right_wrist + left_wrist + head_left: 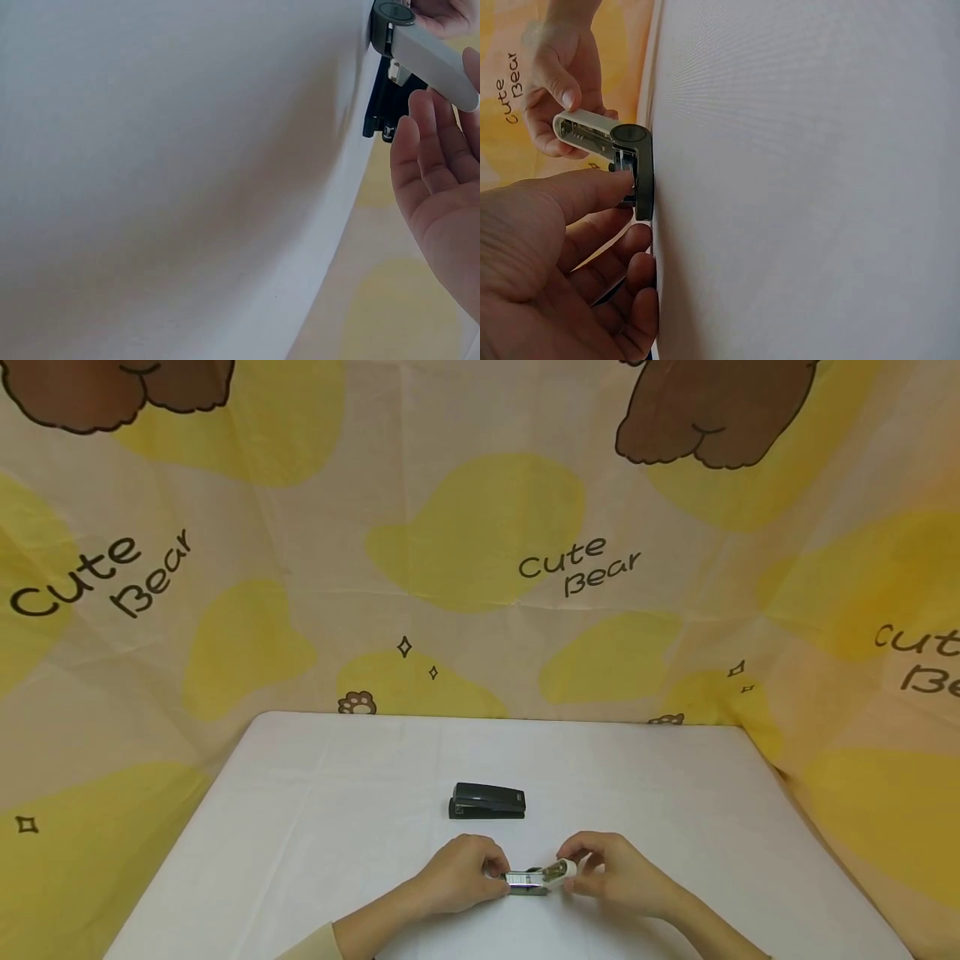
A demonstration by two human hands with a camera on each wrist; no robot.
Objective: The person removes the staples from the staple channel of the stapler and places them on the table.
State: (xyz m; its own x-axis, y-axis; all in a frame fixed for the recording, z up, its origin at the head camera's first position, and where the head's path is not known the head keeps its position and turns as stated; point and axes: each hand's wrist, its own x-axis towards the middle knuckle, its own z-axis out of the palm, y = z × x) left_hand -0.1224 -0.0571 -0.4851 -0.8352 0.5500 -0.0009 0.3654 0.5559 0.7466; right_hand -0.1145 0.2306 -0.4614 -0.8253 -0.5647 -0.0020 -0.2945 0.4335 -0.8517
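Observation:
A small stapler (pixel 531 880) with a dark base (pixel 643 180) and a white top (pixel 585 131) lies near the table's front edge, its top swung open. My left hand (pixel 491 868) holds the left end, and in the left wrist view the thumb (pixel 585 193) presses on the metal magazine. My right hand (pixel 581 867) pinches the raised white top (pixel 435 64) between thumb and fingers. The right wrist view shows the dark base (pixel 381 105) standing on the cloth beside my right hand's fingers (pixel 431 165).
A larger black stapler (pixel 487 801) lies shut on the white tablecloth (pixel 315 827), a little behind the hands. A yellow and cream "Cute Bear" cloth (pixel 480 543) hangs behind and around the table. The table's far edge (pixel 495 717) runs below it.

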